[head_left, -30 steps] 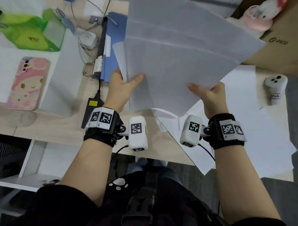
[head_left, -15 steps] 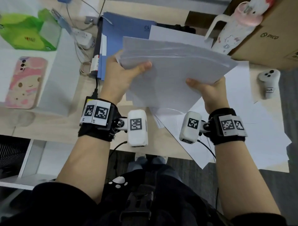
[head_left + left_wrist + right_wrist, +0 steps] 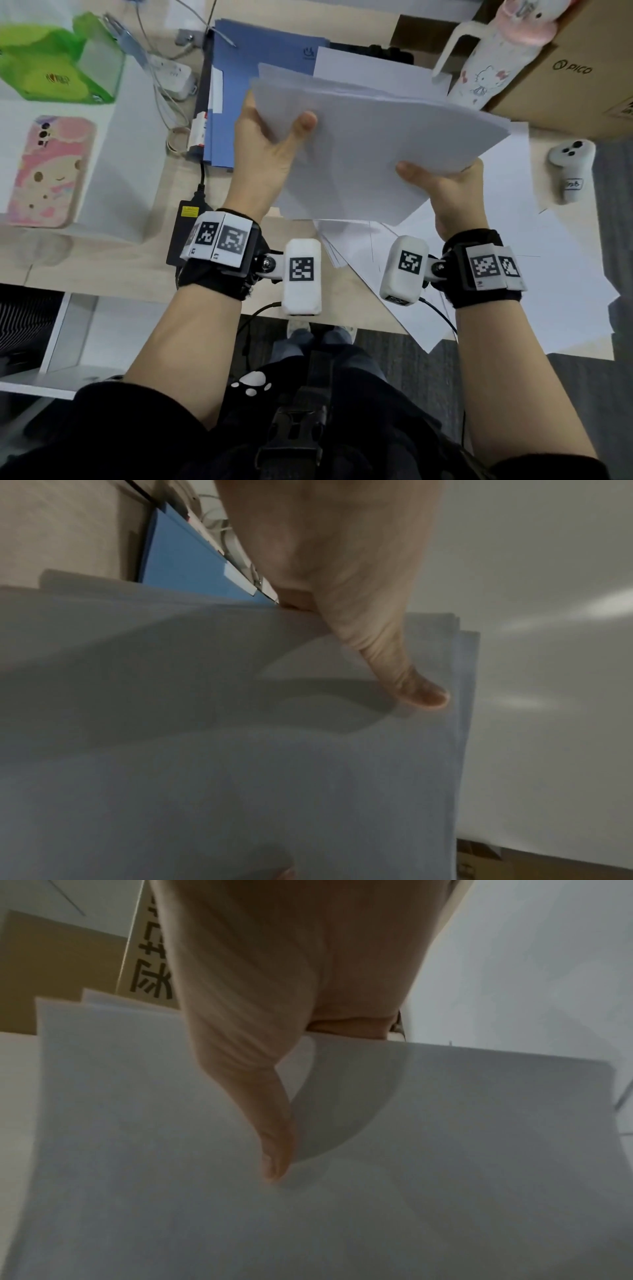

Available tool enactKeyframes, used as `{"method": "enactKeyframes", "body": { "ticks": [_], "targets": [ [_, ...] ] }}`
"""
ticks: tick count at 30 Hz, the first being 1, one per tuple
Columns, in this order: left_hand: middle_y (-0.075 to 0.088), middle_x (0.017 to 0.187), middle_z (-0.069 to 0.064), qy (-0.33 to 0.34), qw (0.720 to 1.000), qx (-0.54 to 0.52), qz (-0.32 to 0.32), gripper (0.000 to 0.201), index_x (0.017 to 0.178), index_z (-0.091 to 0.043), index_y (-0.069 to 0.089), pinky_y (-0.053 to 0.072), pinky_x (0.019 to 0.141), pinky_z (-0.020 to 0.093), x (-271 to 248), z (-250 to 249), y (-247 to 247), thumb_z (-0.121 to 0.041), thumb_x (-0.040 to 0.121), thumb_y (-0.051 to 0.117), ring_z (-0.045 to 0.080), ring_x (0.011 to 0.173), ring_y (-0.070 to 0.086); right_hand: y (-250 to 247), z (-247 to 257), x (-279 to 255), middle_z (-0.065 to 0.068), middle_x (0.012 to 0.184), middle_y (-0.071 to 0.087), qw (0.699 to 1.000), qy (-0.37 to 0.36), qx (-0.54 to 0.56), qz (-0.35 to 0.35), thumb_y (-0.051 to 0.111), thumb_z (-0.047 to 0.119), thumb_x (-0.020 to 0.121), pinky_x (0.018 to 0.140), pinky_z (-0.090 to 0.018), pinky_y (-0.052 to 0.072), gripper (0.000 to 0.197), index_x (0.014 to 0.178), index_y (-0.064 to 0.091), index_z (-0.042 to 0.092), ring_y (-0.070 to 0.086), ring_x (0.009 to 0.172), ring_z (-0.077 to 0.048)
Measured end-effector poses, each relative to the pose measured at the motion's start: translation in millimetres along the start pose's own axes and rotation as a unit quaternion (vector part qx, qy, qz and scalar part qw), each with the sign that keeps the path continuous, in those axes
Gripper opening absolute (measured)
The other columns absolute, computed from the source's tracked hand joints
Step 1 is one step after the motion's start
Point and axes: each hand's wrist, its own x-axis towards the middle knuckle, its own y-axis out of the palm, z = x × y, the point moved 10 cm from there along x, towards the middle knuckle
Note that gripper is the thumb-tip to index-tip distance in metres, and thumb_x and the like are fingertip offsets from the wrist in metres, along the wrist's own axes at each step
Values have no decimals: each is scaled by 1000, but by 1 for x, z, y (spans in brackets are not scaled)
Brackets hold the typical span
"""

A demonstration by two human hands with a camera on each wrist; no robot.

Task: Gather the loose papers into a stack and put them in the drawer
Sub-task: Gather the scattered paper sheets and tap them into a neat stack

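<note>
Both hands hold a stack of white papers (image 3: pixel 370 144) in the air above the desk. My left hand (image 3: pixel 270 150) grips the stack's left edge, thumb on top and fingers underneath. My right hand (image 3: pixel 445 185) grips the right near edge the same way. In the left wrist view the thumb presses on the paper stack (image 3: pixel 240 750); the right wrist view shows the thumb on the paper stack (image 3: pixel 342 1204) too. More loose sheets (image 3: pixel 548 274) lie spread on the desk (image 3: pixel 102 274) under and right of the hands. No drawer is in view.
A blue folder (image 3: pixel 260 54) lies behind the stack. A phone in a pink case (image 3: pixel 48 171) and a green bag (image 3: pixel 51 61) sit at left. A white-pink bottle (image 3: pixel 486 61), a cardboard box (image 3: pixel 582 75) and a white controller (image 3: pixel 572 171) stand at right. Cables and a black adapter (image 3: pixel 185 233) lie near my left wrist.
The stack has tilted down from nearly upright to a flatter pose and come lower toward the desk. Both hands kept their grip on it.
</note>
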Motion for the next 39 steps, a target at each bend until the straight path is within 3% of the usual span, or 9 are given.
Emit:
{"method": "enactKeyframes", "body": {
  "ticks": [7, 12, 15, 19, 25, 31, 34, 37, 39],
  "targets": [
    [64, 107, -6, -104, 992, 51, 38, 50, 125, 2, 47, 49, 82, 13, -14, 75, -1, -13, 83, 68, -4, 95, 64, -9, -38, -11, 11, 73, 74, 998, 61, -22, 20, 76, 0, 62, 73, -24, 53, 23, 79, 70, 14, 69, 74, -11],
    [67, 92, -12, -92, 994, 50, 16, 14, 100, -17, 60, 49, 73, 10, -17, 67, 11, -8, 88, 61, -8, 80, 66, -7, -27, -7, 9, 82, 70, 999, 30, 6, 8, 72, -11, 68, 74, -24, 54, 38, 84, 66, 22, 67, 80, -9],
    [71, 80, -19, -83, 996, 45, -3, 18, 90, -24, 60, 49, 72, 10, -14, 64, 12, -7, 85, 64, -7, 79, 66, -19, -25, -6, 4, 84, 71, 999, 27, 31, 4, 71, -9, 68, 78, -29, 54, 33, 83, 69, 21, 66, 84, -16],
    [70, 91, -16, -131, 991, 39, -1, 21, 104, -14, 62, 51, 76, 14, -27, 95, 16, -9, 83, 67, -2, 84, 67, -24, -61, -12, 8, 79, 73, 994, 101, -17, 32, 74, -1, 68, 77, -26, 52, 20, 81, 70, 13, 68, 80, -12],
    [73, 78, -20, -134, 990, 52, 7, 12, 99, -17, 64, 52, 74, 14, -26, 94, 40, -11, 88, 62, -2, 80, 67, -37, -56, 1, 6, 93, 66, 996, 92, -16, 13, 69, -1, 79, 75, -15, 51, 30, 88, 62, 26, 66, 80, 1],
    [68, 99, -4, -170, 982, 60, 50, 23, 114, -13, 61, 53, 77, 20, -13, 108, 76, -20, 92, 56, 4, 84, 67, -73, -71, 19, -1, 83, 68, 988, 147, -44, -17, 72, 6, 77, 66, -24, 54, 11, 82, 65, 13, 66, 71, -12],
    [65, 116, 2, -219, 968, 94, 80, 22, 115, -17, 56, 51, 94, 34, -16, 135, 86, -23, 93, 54, 17, 104, 64, -89, -93, 18, -2, 82, 67, 977, 201, -59, -41, 71, 5, 78, 68, -28, 53, 14, 90, 66, 6, 64, 73, -18],
    [60, 117, 2, -249, 951, 161, 92, 24, 118, -15, 52, 50, 82, 19, -16, 153, 88, -20, 95, 51, 17, 103, 58, -104, -113, 15, -9, 88, 67, 964, 241, -79, -74, 72, 5, 77, 74, -33, 52, 26, 102, 65, -1, 63, 79, -24],
    [58, 122, 6, -261, 943, 190, 79, 32, 125, -12, 51, 48, 88, 23, -8, 163, 84, -18, 94, 52, 16, 106, 54, -112, -123, 17, -12, 92, 66, 957, 258, -96, -93, 72, 5, 77, 80, -39, 52, 22, 97, 65, 1, 62, 83, -25]
  ]
}}
